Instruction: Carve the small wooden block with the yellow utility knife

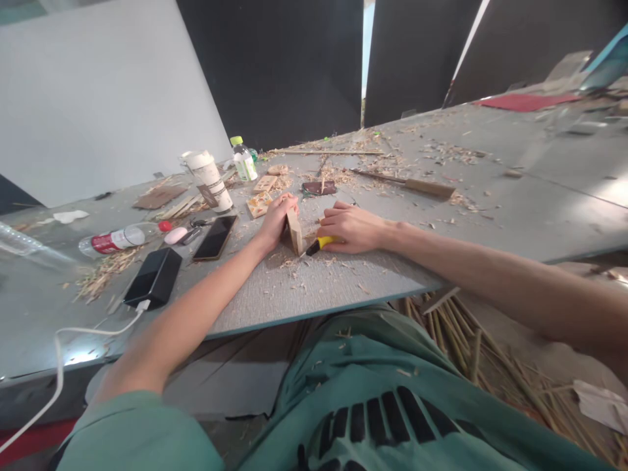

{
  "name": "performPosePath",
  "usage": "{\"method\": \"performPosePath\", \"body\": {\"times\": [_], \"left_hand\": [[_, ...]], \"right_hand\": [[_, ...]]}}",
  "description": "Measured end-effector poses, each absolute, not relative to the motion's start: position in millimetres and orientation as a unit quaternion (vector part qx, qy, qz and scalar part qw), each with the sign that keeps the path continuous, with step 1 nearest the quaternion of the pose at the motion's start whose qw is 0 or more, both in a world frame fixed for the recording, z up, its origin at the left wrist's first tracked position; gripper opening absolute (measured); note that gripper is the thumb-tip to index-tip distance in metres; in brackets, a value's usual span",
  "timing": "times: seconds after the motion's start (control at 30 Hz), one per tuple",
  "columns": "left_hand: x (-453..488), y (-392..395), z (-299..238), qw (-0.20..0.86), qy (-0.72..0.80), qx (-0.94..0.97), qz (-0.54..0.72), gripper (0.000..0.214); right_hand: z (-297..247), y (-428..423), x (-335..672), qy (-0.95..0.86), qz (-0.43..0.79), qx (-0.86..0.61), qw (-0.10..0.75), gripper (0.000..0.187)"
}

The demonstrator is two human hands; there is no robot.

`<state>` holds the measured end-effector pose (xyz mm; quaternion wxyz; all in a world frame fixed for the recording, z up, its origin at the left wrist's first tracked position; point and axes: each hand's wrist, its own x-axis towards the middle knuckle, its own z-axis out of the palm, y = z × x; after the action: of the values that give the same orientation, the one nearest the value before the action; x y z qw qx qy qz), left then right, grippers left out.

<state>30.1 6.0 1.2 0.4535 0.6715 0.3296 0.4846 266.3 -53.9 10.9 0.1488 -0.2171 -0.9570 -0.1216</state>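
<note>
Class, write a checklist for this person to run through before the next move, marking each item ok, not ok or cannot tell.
1. Wood piece gripped by left hand: ok.
2. Yellow-and-black tool gripped by right hand: ok.
3. Tool's sharpness: cannot tell, too small.
4. Table around the wood piece free of shavings: not ok, they lie scattered there.
5. Phone apart from both hands: ok.
6. Red-capped bottle, lying down, closed: ok.

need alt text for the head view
A person's left hand holds a piece of wood at a grey table, while the right hand holds a yellow-and-black tool close beside it. Wood shavings lie scattered around; a phone, a cup and bottles are on the left.
</note>
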Motion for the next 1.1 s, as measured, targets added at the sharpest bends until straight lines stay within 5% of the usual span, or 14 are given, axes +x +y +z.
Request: {"method": "performPosePath", "body": {"times": [0.33,0.57,0.9,1.1], "left_hand": [[30,4,8,0.442,0.326,0.687,0.476,0.03],[29,6,7,0.44,0.328,0.683,0.482,0.03],[30,2,6,0.452,0.338,0.67,0.482,0.036],[31,1,2,0.454,0.346,0.654,0.496,0.031]], "right_hand": [[12,-72,257,-0.919,-0.224,-0.257,0.2,0.031],[26,-63,269,-0.735,-0.165,-0.401,0.521,0.023],[20,-57,272,-0.925,-0.153,-0.242,0.25,0.027],[15,-60,264,-0.946,-0.168,-0.222,0.165,0.028]]}}
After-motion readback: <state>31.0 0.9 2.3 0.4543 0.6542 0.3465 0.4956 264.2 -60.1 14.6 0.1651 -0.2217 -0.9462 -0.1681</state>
